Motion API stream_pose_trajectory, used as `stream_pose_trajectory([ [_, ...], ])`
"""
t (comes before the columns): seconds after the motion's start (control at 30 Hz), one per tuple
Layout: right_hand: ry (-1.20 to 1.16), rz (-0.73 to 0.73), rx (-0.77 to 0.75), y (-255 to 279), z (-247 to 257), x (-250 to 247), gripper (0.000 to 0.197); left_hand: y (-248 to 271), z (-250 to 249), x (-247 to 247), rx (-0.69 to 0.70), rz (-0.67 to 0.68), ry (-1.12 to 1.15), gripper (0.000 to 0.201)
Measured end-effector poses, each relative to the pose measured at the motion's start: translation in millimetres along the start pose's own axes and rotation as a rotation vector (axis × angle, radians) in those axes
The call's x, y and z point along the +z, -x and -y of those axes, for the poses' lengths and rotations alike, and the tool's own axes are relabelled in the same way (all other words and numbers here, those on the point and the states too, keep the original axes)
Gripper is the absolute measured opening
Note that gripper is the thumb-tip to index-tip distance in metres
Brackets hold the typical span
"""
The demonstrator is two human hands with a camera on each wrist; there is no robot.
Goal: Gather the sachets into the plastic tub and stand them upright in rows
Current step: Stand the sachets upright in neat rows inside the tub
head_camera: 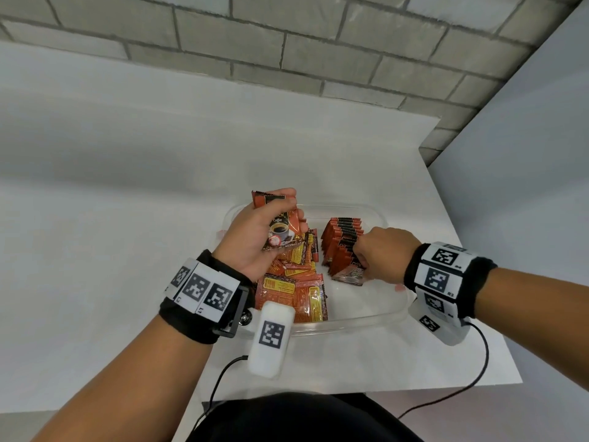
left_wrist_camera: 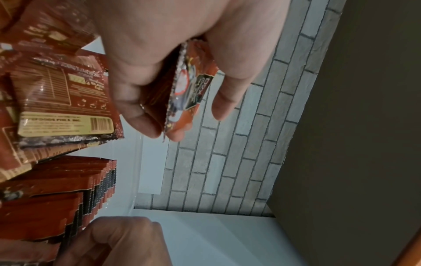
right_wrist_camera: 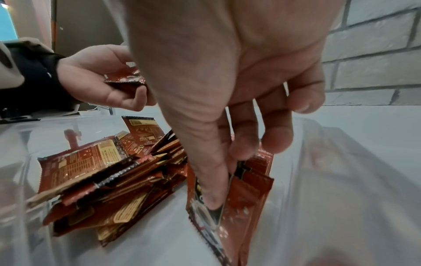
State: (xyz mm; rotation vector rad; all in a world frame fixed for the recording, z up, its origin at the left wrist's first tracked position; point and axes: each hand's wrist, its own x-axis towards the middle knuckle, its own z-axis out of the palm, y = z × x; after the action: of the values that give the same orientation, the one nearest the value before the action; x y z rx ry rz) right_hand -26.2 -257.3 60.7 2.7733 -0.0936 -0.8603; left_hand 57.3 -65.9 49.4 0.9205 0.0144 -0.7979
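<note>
A clear plastic tub [head_camera: 350, 323] stands on the white table. My left hand [head_camera: 287, 212] hovers over the tub's left side and grips a small stack of red coffee sachets [head_camera: 282, 228], seen edge-on in the left wrist view as held sachets [left_wrist_camera: 189, 93]. Loose sachets [head_camera: 293, 288] lie flat in a pile [right_wrist_camera: 109, 180] on the tub's left half. A row of upright sachets [head_camera: 342, 237] fills the right half. My right hand [head_camera: 361, 266] reaches down at the row's near end, its thumb and fingers pinching the front sachet [right_wrist_camera: 246, 194], which leans toward me.
A grey brick wall [head_camera: 287, 52] runs behind the table. A grey panel [head_camera: 526, 154] borders the table on the right. The table's near edge [head_camera: 350, 389] lies just below the tub. Black cables [head_camera: 478, 378] hang from both wrist units over that edge.
</note>
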Motion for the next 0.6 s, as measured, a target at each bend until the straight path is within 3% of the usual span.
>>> stream_pose_trajectory([
  [0.37, 0.071, -0.002, -0.015, -6.9, 3.7, -2.8, 0.007, -0.6, 0.5, -0.1, -0.001, -0.010, -0.002, 0.021],
  [0.6, 0.019, -0.020, -0.011, -2.7, 1.8, -3.1, 0.022, -2.3, 3.7, -0.4, -0.007, -0.009, 0.025, 0.023],
])
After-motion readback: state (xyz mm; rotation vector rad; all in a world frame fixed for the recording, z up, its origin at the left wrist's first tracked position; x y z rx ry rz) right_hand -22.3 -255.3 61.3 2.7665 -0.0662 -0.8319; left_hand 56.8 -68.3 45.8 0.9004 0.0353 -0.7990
